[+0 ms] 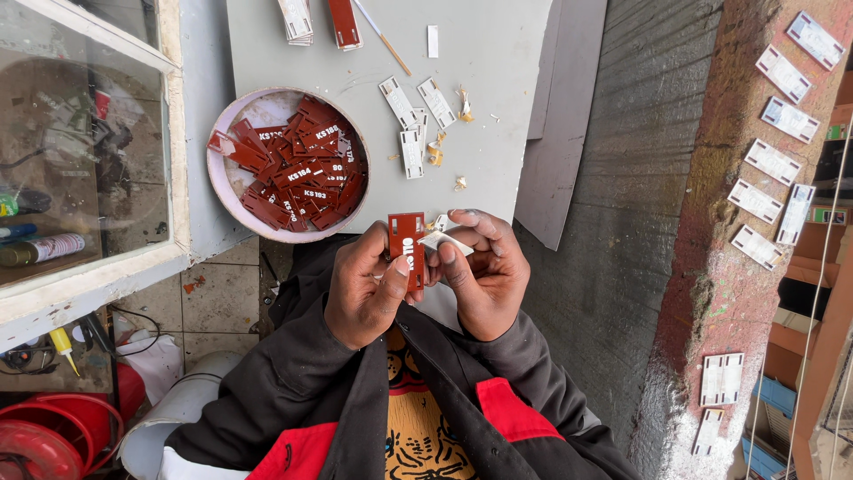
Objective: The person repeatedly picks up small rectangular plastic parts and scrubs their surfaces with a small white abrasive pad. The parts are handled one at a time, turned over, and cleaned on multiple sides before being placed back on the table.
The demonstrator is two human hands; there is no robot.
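My left hand [366, 286] grips a small dark red rectangular tag [406, 244] with white characters, thumb pressed on its face. My right hand [484, 271] sits right beside it, pinching a thin white strip [444, 240] that touches the tag's top right corner. Both hands hover at the near edge of a grey board [498, 62]. Just beyond my left hand stands a round white bowl [219, 182] filled with several red tags [298, 169] like the one held.
White tags [410, 120] and peeled scraps lie on the board, with a thin stick [384, 37] and tag stacks at the far edge. More white tags [771, 160] rest on a reddish ledge at right. A glass cabinet [80, 151] stands left; red reels [53, 436] sit below.
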